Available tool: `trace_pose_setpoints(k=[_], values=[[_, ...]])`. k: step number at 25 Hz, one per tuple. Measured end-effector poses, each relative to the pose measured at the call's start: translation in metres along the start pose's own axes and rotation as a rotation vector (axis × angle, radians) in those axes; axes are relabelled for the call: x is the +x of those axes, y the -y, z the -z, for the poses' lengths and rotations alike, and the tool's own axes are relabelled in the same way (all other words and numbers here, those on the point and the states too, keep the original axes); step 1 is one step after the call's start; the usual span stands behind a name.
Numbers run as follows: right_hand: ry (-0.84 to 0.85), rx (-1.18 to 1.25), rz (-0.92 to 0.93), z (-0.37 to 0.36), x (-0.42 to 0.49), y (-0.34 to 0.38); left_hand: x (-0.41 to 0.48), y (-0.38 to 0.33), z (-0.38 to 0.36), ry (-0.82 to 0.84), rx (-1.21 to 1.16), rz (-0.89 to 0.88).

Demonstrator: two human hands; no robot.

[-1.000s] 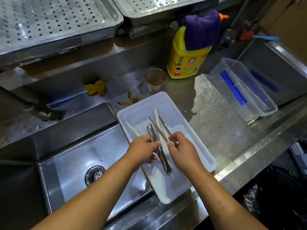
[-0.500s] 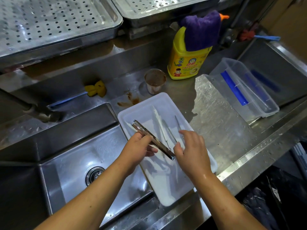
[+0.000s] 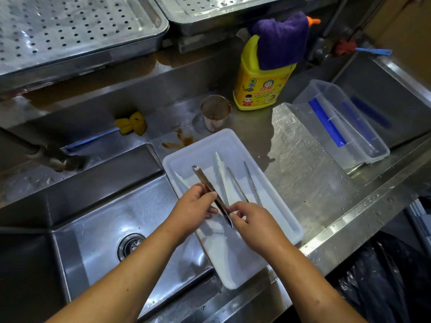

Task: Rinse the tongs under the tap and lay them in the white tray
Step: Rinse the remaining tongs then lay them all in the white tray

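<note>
Together, left hand (image 3: 193,207) and right hand (image 3: 253,217) pinching steel tongs (image 3: 205,183), held over white tray (image 3: 270,206) — thinner tongs (image 3: 238,186) lying inside.

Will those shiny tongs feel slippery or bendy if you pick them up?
Probably slippery: the tongs are smooth metal, and the counter nearby is beaded with water, so they are likely wet. Likely stiff too: they jut out straight past the left hand, while the right hand pinches the near end. They look thin, so probably light.
</note>
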State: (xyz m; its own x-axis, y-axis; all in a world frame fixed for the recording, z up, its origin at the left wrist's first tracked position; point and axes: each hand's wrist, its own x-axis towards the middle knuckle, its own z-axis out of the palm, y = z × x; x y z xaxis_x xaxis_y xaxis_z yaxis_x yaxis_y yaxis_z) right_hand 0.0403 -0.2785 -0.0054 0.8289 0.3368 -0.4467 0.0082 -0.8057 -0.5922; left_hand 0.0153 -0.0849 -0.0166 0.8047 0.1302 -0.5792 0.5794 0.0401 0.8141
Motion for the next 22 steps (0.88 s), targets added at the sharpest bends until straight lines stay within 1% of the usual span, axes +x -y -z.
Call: trace_pose_setpoints(k=[3,6,7,9,11,12,14,15,16,19,22], values=[[0.003,-0.032,0.018,-0.004,-0.003,-0.006,-0.001,-0.001,0.001,0.032,0.045,0.051],[0.002,-0.112,0.013,-0.011,-0.005,-0.006,-0.002,0.0,0.0,0.034,0.065,0.045],[-0.009,-0.137,0.005,-0.013,-0.005,-0.004,-0.002,0.0,0.001,0.014,0.12,0.024],[-0.011,-0.131,-0.014,-0.016,-0.004,-0.002,-0.002,0.002,0.005,-0.028,0.386,-0.072],[0.013,-0.029,-0.052,-0.014,-0.004,-0.002,-0.004,0.005,0.01,-0.004,0.708,-0.178],[0.029,0.067,-0.088,-0.01,-0.005,-0.002,-0.004,0.006,0.012,0.018,0.828,-0.227],[0.082,0.342,-0.161,0.002,-0.006,-0.001,-0.005,0.01,0.014,0.032,0.986,-0.349],[0.119,0.454,-0.181,0.007,-0.008,0.0,-0.006,0.01,0.013,0.017,1.025,-0.403],[0.151,0.513,-0.184,0.011,-0.009,0.001,-0.006,0.009,0.012,-0.006,1.039,-0.441],[0.202,0.625,-0.147,0.018,-0.016,0.002,-0.008,0.005,0.011,-0.092,0.998,-0.516],[0.253,0.681,-0.138,0.019,-0.024,-0.009,-0.007,0.002,0.019,-0.197,0.961,-0.536]])
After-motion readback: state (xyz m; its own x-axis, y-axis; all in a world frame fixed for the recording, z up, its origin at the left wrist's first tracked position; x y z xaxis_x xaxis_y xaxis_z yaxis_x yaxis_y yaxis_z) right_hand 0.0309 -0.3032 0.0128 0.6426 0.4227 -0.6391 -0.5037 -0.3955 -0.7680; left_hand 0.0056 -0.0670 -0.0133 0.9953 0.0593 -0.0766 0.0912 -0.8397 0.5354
